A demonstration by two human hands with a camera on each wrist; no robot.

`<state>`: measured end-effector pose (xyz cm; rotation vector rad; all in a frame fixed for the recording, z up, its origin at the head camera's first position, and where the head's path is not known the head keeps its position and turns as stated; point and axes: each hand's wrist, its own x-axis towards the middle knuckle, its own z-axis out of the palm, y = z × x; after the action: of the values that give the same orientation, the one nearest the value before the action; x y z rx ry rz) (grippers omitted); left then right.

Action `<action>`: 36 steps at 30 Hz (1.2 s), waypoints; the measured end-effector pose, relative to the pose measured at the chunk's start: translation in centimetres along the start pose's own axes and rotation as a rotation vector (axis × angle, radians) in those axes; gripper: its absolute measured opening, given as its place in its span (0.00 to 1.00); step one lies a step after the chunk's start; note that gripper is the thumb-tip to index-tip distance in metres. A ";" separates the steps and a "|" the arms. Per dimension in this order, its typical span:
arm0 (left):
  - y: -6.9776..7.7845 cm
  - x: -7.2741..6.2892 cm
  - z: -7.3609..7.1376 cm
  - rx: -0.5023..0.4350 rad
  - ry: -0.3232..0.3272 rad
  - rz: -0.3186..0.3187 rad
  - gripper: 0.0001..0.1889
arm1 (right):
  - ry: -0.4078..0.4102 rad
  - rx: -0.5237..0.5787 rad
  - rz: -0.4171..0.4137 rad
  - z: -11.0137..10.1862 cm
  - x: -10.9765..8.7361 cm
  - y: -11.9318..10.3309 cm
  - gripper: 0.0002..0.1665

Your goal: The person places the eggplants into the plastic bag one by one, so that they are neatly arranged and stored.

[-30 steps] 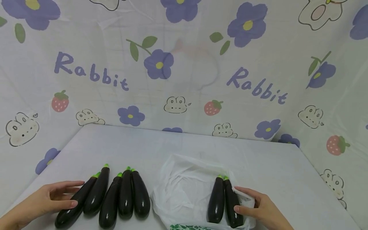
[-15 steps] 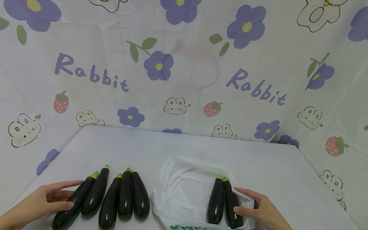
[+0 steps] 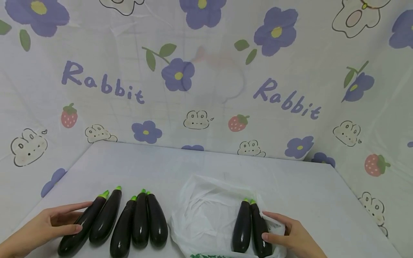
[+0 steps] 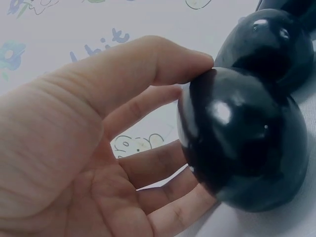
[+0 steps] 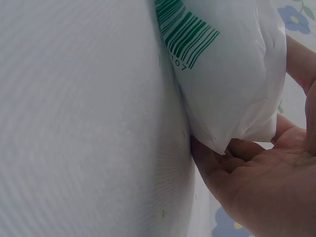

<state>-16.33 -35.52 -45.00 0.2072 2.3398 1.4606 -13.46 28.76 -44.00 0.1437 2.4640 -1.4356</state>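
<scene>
My left hand (image 3: 56, 224) grips the leftmost eggplant (image 3: 84, 226), thumb on its near side and fingers along its left. The left wrist view shows the thumb and fingers against the glossy dark eggplant (image 4: 242, 140). Beside it on the table lie several more black eggplants (image 3: 140, 220) with green tips. To the right, a white plastic bag (image 3: 203, 215) lies spread with its mouth open and two eggplants (image 3: 242, 227) inside. My right hand (image 3: 295, 233) holds the bag's right edge, thumb over the right-hand eggplant. In the right wrist view the fingers curl around the bag (image 5: 232, 84), which carries a green barcode.
The white table (image 3: 322, 200) extends behind and to the right of the bag. A printed curtain (image 3: 209, 89) with flowers, rabbits and strawberries hangs behind the table and along both sides.
My left hand and the leftmost eggplant have shifted slightly left, and the eggplant beside it has shifted left too. The right hand stays at the bag. The head view has tilted slightly.
</scene>
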 end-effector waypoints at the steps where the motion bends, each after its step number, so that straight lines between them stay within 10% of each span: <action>1: 0.0 0.0 0.0 0.002 0.003 -0.004 0.34 | 0.002 -0.003 0.001 0.0 0.0 0.0 0.43; 22: -0.3 0.2 0.0 -0.016 0.010 0.011 0.35 | 0.042 -0.017 0.033 0.2 0.1 0.0 0.42; 36: 0.2 0.4 0.3 0.023 0.055 -0.087 0.38 | 0.040 -0.010 0.027 0.2 0.2 0.2 0.42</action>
<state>-16.60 -35.02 -45.08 0.0718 2.3788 1.4154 -13.60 28.66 -44.37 0.2041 2.4909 -1.4220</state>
